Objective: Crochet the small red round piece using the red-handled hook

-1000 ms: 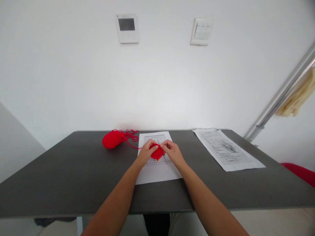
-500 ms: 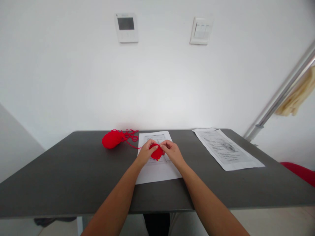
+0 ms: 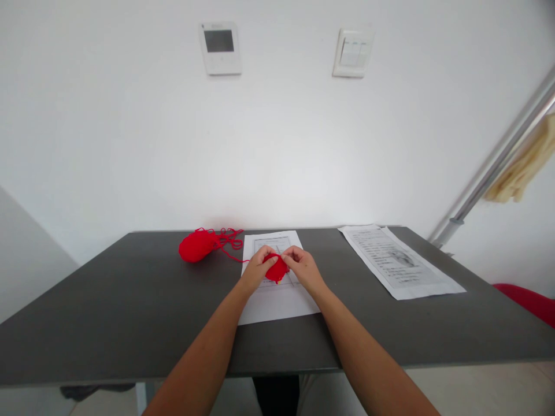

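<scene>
Between my hands is a small red piece of yarn work [image 3: 276,270], with a tiny yellow spot at its lower edge. My left hand [image 3: 258,268] is closed on its left side, the thumb lying on top. At its upper right edge, the thumb and fingers of my right hand [image 3: 301,265] pinch it. A thin dark stick [image 3: 292,280] shows close to my right hand; whether it is held or lies on the paper I cannot tell. Red yarn [image 3: 234,257] runs from my left hand to a red yarn ball [image 3: 197,246] on the left.
Under my hands lies a printed sheet [image 3: 277,306] on the dark table [image 3: 130,312]. More printed sheets [image 3: 399,263] lie to the right. Behind the table stands a white wall with a panel [image 3: 220,49] and a switch [image 3: 353,53]. A red curved thing [image 3: 524,303] shows at the right edge.
Almost nothing differs. The view has shifted very slightly, while both hands keep their hold on the red yarn piece.
</scene>
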`<state>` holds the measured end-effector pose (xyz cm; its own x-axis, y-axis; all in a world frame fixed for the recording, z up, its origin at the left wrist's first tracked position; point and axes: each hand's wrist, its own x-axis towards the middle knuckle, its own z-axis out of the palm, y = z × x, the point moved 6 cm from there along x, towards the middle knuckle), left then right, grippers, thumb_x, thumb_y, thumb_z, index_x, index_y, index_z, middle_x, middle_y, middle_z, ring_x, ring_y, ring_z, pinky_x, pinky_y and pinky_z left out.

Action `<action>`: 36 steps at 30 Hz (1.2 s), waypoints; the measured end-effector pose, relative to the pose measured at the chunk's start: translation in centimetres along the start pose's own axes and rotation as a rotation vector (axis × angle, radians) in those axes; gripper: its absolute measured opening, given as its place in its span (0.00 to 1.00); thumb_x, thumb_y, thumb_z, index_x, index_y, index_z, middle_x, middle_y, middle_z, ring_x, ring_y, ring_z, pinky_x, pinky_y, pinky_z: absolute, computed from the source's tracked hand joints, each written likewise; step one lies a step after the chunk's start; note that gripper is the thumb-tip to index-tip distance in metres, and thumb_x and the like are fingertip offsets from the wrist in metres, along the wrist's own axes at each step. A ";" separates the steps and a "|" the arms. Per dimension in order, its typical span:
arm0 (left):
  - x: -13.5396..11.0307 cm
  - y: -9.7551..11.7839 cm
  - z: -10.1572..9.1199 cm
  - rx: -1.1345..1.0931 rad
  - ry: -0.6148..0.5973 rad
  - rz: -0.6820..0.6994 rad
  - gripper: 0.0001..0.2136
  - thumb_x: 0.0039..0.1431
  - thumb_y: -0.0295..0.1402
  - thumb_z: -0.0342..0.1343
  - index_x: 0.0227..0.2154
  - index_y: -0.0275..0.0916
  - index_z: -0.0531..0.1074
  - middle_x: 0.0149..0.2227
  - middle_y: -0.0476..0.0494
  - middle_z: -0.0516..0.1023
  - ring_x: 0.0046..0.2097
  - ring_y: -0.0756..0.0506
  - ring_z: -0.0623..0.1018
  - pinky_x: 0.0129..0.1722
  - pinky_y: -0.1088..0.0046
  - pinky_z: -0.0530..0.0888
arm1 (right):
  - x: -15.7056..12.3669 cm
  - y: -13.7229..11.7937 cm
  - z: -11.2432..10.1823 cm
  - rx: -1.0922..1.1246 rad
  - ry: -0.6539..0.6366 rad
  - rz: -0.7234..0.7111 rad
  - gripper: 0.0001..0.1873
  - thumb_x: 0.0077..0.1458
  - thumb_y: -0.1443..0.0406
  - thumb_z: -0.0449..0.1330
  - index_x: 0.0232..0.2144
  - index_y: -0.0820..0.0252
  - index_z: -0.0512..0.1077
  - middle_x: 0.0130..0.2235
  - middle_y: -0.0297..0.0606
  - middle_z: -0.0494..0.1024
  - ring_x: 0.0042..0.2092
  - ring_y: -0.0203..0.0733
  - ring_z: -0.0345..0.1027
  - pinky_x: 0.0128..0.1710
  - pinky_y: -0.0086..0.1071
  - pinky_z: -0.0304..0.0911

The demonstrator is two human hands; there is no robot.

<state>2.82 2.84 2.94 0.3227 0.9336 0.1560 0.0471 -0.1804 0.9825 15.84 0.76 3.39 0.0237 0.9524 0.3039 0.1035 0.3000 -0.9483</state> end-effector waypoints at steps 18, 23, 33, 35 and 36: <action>-0.1 0.2 -0.1 0.043 0.009 0.023 0.05 0.50 0.34 0.54 0.27 0.39 0.65 0.24 0.54 0.69 0.25 0.50 0.70 0.25 0.76 0.65 | 0.0 -0.1 0.1 -0.006 -0.005 -0.009 0.07 0.47 0.61 0.57 0.24 0.60 0.68 0.19 0.27 0.64 0.22 0.33 0.57 0.25 0.27 0.53; -0.1 0.1 0.0 0.066 0.009 0.015 0.05 0.50 0.34 0.53 0.27 0.39 0.64 0.24 0.54 0.69 0.25 0.50 0.70 0.25 0.76 0.64 | -0.2 -0.4 0.0 -0.014 -0.001 -0.008 0.06 0.48 0.62 0.57 0.24 0.60 0.68 0.19 0.27 0.64 0.23 0.33 0.57 0.24 0.27 0.54; -0.2 0.1 -0.1 0.105 0.001 0.033 0.05 0.50 0.35 0.54 0.28 0.40 0.65 0.25 0.53 0.69 0.27 0.50 0.70 0.27 0.76 0.64 | -0.1 -0.1 -0.1 -0.033 0.000 -0.009 0.07 0.47 0.62 0.57 0.22 0.59 0.67 0.19 0.27 0.64 0.23 0.33 0.57 0.25 0.27 0.53; -0.1 0.1 0.0 0.108 -0.001 0.039 0.05 0.50 0.35 0.54 0.28 0.40 0.65 0.25 0.53 0.69 0.27 0.50 0.69 0.27 0.76 0.65 | 0.0 -0.1 -0.1 -0.037 -0.001 -0.008 0.07 0.46 0.62 0.57 0.22 0.59 0.66 0.19 0.27 0.63 0.23 0.33 0.56 0.25 0.27 0.52; -0.1 0.1 0.0 0.109 -0.002 0.041 0.05 0.50 0.35 0.54 0.28 0.40 0.65 0.25 0.53 0.69 0.27 0.50 0.69 0.27 0.76 0.64 | 0.0 -0.1 -0.1 -0.039 -0.001 -0.007 0.07 0.46 0.62 0.57 0.22 0.59 0.66 0.19 0.27 0.63 0.23 0.33 0.56 0.25 0.27 0.52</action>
<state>2.76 2.72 2.98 0.3281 0.9241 0.1958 0.1362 -0.2514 0.9583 15.93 0.72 3.46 0.0215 0.9505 0.3101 0.1423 0.3041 -0.9420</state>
